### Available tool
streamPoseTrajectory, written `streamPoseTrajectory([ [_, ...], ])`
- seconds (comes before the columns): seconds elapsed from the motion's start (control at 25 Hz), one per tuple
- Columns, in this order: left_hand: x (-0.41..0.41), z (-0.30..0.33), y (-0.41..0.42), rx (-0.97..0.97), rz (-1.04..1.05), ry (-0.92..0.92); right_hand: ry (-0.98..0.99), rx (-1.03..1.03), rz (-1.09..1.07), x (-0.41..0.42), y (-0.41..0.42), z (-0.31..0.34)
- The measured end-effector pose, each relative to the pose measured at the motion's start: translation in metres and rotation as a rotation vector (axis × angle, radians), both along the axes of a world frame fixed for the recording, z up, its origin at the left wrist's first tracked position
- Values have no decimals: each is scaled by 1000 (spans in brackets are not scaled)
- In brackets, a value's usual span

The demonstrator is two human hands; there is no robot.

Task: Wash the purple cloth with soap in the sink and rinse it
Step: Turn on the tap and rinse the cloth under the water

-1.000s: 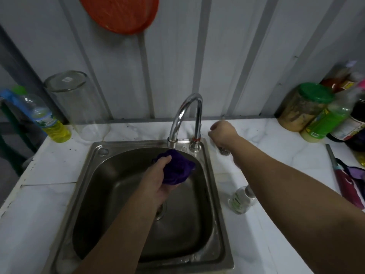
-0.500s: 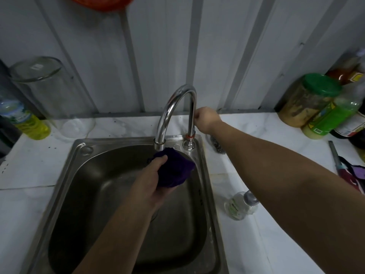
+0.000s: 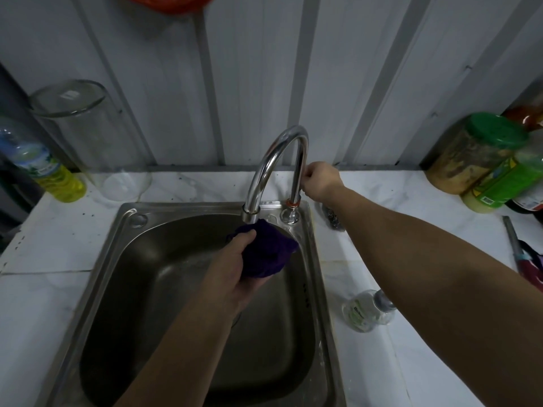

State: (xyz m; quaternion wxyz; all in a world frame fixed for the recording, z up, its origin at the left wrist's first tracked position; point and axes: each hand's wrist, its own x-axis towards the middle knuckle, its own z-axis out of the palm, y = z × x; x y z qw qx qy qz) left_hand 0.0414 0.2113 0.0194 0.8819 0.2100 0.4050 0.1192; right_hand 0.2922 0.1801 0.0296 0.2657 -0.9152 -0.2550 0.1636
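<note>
A: Left hand? We see its fingers clenched on the purple cloth, over the sink, touching the tap spout.
B: Right hand curled behind the tap's upright; grip unclear to us.

- Left hand: bare, with no ring or glove.
- Right hand: bare too.
- Both arms are bare, with no sleeves or watch past the wrists.

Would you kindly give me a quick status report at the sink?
Left hand gripping purple cloth under spout. Right hand on faucet riser. No water visible. Nothing obstructing.
</note>
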Motion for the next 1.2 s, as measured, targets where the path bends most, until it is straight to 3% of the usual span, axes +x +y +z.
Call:
streamPoseTrajectory([
  [1.2,-19,2,8,-23,45,9,64,50,-155,3,-8,-12],
])
